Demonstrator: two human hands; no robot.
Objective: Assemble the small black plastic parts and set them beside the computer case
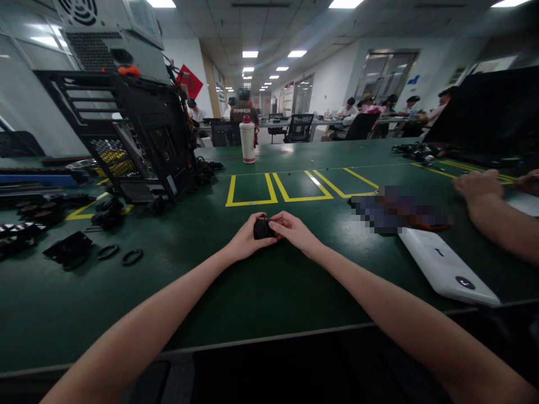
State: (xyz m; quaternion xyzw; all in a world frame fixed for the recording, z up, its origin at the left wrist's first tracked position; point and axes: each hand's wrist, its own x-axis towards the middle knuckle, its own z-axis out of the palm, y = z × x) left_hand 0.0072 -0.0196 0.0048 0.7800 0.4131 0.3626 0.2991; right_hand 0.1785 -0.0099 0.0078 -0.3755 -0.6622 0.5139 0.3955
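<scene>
A small black part [261, 228], too dark to name more exactly, is held just above the middle of the green table. My left hand [244, 240] is closed round it, with thumb in front and fingers behind. On its right side, the bent fingertips of my right hand [296, 231] press against the same part. What lies between those right fingertips is partly hidden.
To the left stands an open computer case [147, 140], with two black rings [132, 257] and dark parts nearby. Beyond my hands are yellow tape frames [252, 203] and a white tumbler [248, 143]. At right lie a white device [448, 266] and another person's hand [478, 188].
</scene>
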